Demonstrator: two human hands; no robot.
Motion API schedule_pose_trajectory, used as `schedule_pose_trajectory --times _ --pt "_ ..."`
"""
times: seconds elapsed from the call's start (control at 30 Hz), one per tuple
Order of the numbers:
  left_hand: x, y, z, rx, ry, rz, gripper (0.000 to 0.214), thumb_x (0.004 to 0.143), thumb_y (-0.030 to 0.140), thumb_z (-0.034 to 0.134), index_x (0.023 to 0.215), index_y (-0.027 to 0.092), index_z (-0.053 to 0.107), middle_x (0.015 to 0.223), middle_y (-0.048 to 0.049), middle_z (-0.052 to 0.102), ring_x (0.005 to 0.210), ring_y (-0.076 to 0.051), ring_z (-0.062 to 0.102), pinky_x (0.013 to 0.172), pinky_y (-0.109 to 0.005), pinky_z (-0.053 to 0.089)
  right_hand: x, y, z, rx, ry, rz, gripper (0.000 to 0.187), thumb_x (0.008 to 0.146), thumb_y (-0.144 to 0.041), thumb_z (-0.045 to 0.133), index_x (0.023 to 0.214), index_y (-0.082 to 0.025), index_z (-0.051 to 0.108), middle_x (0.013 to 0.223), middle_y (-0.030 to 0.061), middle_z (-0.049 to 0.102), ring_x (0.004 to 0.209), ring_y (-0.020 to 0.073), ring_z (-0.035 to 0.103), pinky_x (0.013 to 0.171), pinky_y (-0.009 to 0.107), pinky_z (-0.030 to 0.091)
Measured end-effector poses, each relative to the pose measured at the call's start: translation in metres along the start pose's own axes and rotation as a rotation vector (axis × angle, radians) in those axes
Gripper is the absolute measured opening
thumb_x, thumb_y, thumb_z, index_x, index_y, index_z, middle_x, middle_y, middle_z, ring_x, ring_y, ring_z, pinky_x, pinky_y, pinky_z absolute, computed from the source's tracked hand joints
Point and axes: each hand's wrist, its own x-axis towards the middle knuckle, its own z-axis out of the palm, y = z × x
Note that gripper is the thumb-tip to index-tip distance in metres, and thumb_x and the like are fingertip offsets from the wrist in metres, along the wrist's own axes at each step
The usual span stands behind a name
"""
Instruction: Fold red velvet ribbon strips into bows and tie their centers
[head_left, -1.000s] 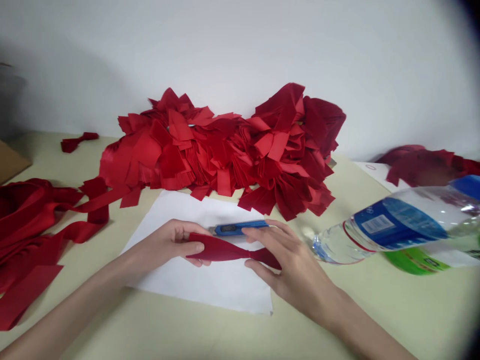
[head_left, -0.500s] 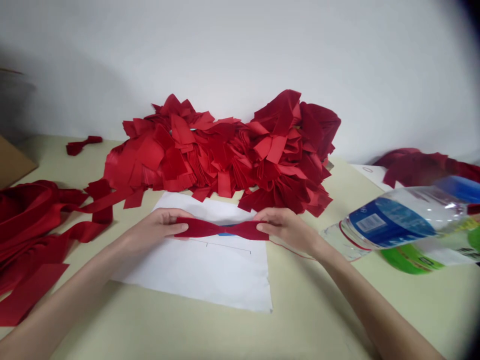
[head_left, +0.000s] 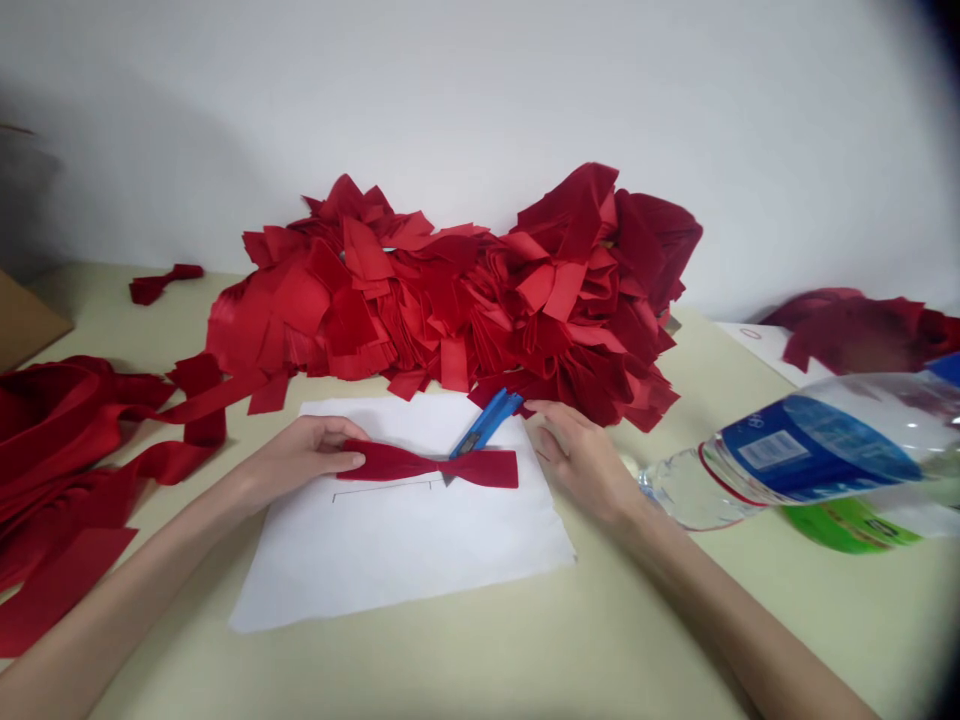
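A red velvet ribbon piece (head_left: 480, 468), pinched narrow at its middle like a bow, lies or hovers over a white paper sheet (head_left: 405, 560) marked with a thin black measured line. My left hand (head_left: 315, 450) grips the ribbon's left end between thumb and fingers. The ribbon's right end is free. Behind it slants a blue-handled tool (head_left: 491, 420), its grey tip showing below the ribbon; its exact kind is unclear. Close to the tool's upper end, my right hand (head_left: 581, 460) has its fingers loosely apart, with nothing visible in them.
A large heap of cut red ribbon pieces (head_left: 450, 300) lies against the wall. Long red ribbon strips (head_left: 67, 430) spread at left, near a cardboard box (head_left: 26, 320). On the right lie a clear plastic bottle (head_left: 795, 450) and darker red pieces (head_left: 855, 330). A small bow (head_left: 165, 283) sits at back left.
My right hand has let go of the ribbon's right end and moved slightly right. The blue tool now shows much more, angled up behind the ribbon. The paper has turned a little.
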Motion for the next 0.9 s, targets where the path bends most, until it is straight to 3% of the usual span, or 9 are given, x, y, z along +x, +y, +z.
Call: schedule_pose_trajectory --times 0.1,0.17,0.23,0.47,0.57,0.67,0.77,0.9 --pt "-0.004 0.004 0.0 0.006 -0.015 0.002 0.015 0.073 0.031 0.064 0.084 0.021 0.064 0.078 0.0001 0.068 0.073 -0.017 0.061 0.065 -0.027 0.046 0.005 -0.006 0.007 -0.181 -0.091 -0.27 0.041 0.088 -0.008 0.036 0.125 -0.021 0.05 0.134 0.0046 0.047 0.129 0.02 0.035 0.107 0.045 0.03" --pt "-0.005 0.005 -0.001 -0.002 -0.022 0.002 0.012 0.073 0.028 0.064 0.083 0.021 0.064 0.078 0.0008 0.066 0.073 -0.016 0.06 0.065 -0.025 0.045 0.014 -0.009 0.01 -0.331 -0.168 -0.417 0.04 0.088 -0.007 0.039 0.124 -0.021 0.051 0.13 0.0035 0.052 0.127 0.0189 0.037 0.105 0.041 0.034" --pt "-0.005 0.005 -0.003 -0.017 -0.055 -0.011 0.012 0.072 0.025 0.064 0.083 0.02 0.064 0.076 0.0015 0.063 0.07 -0.014 0.057 0.062 -0.023 0.043 0.026 -0.009 0.011 -0.457 -0.169 -0.45 0.031 0.089 -0.012 0.044 0.115 -0.021 0.057 0.118 0.0036 0.059 0.118 0.0196 0.045 0.098 0.038 0.039" --pt "0.001 -0.003 -0.009 -0.069 -0.108 -0.055 0.016 0.07 0.026 0.067 0.084 0.021 0.063 0.073 0.0031 0.06 0.064 -0.013 0.054 0.058 -0.023 0.042 0.058 0.002 0.019 -0.612 -0.055 -0.382 0.017 0.089 -0.016 0.045 0.093 -0.014 0.062 0.09 0.0095 0.062 0.085 0.0225 0.054 0.08 0.038 0.043" --pt "0.001 -0.005 -0.007 -0.053 -0.069 -0.051 0.017 0.07 0.028 0.067 0.084 0.02 0.062 0.074 0.0025 0.06 0.066 -0.014 0.055 0.059 -0.024 0.041 0.058 -0.003 0.027 -0.611 -0.001 -0.357 0.021 0.091 -0.017 0.041 0.097 -0.011 0.06 0.095 0.014 0.06 0.09 0.0262 0.053 0.082 0.041 0.042" --pt "0.0 -0.003 -0.006 -0.042 -0.059 -0.053 0.017 0.072 0.03 0.066 0.085 0.02 0.061 0.073 0.0022 0.06 0.065 -0.014 0.054 0.059 -0.025 0.04 0.046 -0.013 0.031 -0.563 0.024 -0.361 0.024 0.093 -0.017 0.037 0.104 -0.011 0.057 0.11 0.0146 0.056 0.103 0.026 0.05 0.088 0.039 0.041" --pt "-0.002 0.0 -0.005 -0.051 -0.074 -0.057 0.015 0.073 0.029 0.065 0.084 0.019 0.061 0.074 0.0022 0.059 0.066 -0.013 0.054 0.061 -0.025 0.04 0.024 -0.018 0.028 -0.478 -0.004 -0.353 0.025 0.094 -0.019 0.034 0.108 -0.015 0.054 0.112 0.0088 0.057 0.101 0.0191 0.054 0.087 0.03 0.044" --pt "-0.002 -0.001 -0.006 -0.058 -0.09 -0.074 0.017 0.073 0.03 0.066 0.085 0.019 0.061 0.075 0.0016 0.059 0.067 -0.013 0.053 0.06 -0.025 0.04 -0.005 -0.017 0.011 -0.184 -0.1 -0.124 0.028 0.096 -0.028 0.032 0.114 -0.02 0.052 0.114 0.0049 0.06 0.103 0.0167 0.057 0.088 0.029 0.045"
